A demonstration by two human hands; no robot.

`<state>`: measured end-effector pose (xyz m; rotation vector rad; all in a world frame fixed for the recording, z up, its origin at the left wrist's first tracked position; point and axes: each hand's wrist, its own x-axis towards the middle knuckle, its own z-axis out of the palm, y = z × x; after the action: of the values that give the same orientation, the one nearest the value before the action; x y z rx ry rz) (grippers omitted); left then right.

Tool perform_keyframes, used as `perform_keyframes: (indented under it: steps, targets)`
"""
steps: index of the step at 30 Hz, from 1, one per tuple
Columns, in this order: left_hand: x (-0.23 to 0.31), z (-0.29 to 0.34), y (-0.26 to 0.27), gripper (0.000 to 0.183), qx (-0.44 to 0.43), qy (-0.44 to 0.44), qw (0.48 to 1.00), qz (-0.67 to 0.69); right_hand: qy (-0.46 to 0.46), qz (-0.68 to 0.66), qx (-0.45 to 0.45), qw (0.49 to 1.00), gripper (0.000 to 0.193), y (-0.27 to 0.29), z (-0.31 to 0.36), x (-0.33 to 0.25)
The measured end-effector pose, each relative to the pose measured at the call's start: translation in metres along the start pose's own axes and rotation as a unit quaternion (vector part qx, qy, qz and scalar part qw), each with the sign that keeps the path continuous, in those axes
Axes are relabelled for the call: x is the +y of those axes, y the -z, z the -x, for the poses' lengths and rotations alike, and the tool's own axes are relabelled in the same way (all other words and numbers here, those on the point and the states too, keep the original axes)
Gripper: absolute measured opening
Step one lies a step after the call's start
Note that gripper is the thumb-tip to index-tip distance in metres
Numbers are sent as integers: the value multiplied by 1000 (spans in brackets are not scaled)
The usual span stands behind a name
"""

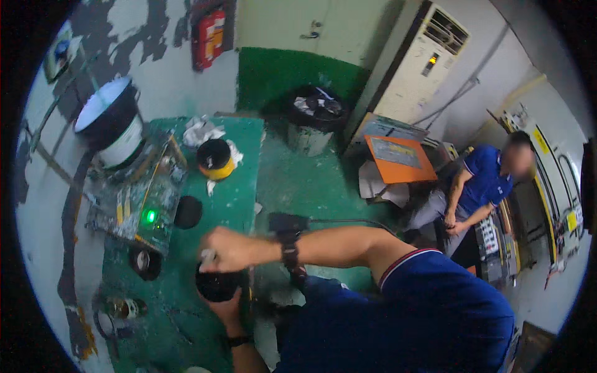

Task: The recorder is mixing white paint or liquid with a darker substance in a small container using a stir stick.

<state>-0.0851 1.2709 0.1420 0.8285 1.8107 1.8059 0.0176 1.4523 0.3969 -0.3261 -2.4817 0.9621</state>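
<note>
A round black container (217,285) is at the near right edge of the green table, its contents too dark to make out. My left hand (229,309) is curled around its near side and grips it. Over its far rim is my right hand (231,250), closed on a crumpled white wad (208,260), cloth or paper. Whether the wad touches the container is hard to tell. Just beyond my right hand lies a flat dark disc (188,212) on the table. A dark round dish (145,262) with something pale in it stands to the left.
A yellow-and-black tub (215,159) and crumpled white rags (203,130) lie farther back on the green table (244,138). At left, a bucket (115,132) stands by a rack with a green light (151,216). A bin (311,123) is beyond; a seated person (488,177) is at right.
</note>
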Motion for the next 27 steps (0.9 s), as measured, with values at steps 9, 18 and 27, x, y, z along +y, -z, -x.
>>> perform_keyframes:
  steps: [9,18,27]
  targets:
    - [13,3,-2,124,4,-14,997,-74,-43,79,-64,994,32,-4,2,27]
    - [39,10,-7,122,10,-9,997,-80,-325,-163,-22,931,43,12,39,5]
    - [33,-3,-4,123,-30,-57,997,34,-33,99,-21,994,30,-58,-3,25]
